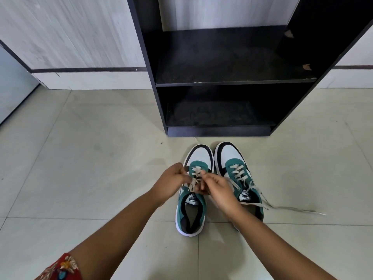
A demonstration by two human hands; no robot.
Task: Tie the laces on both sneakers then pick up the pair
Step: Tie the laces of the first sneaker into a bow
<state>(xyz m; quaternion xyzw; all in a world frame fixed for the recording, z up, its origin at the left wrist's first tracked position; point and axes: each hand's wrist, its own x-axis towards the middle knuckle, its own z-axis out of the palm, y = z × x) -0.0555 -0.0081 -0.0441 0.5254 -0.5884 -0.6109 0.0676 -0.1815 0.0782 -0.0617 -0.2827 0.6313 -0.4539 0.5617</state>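
Two green, white and black sneakers stand side by side on the floor, toes pointing away from me. Over the left sneaker (191, 211), my left hand (171, 182) and my right hand (220, 190) both pinch its beige laces (194, 181) just above the tongue. The right sneaker (234, 158) stands partly behind my right wrist. Its laces (282, 207) are loose and trail across the tiles to the right.
A black open shelf unit (222, 83) stands on the tiled floor just beyond the sneakers' toes, with two bare shelves. A pale wall with a dark strip runs behind it. Light floor tiles (90, 158) spread to the left and right.
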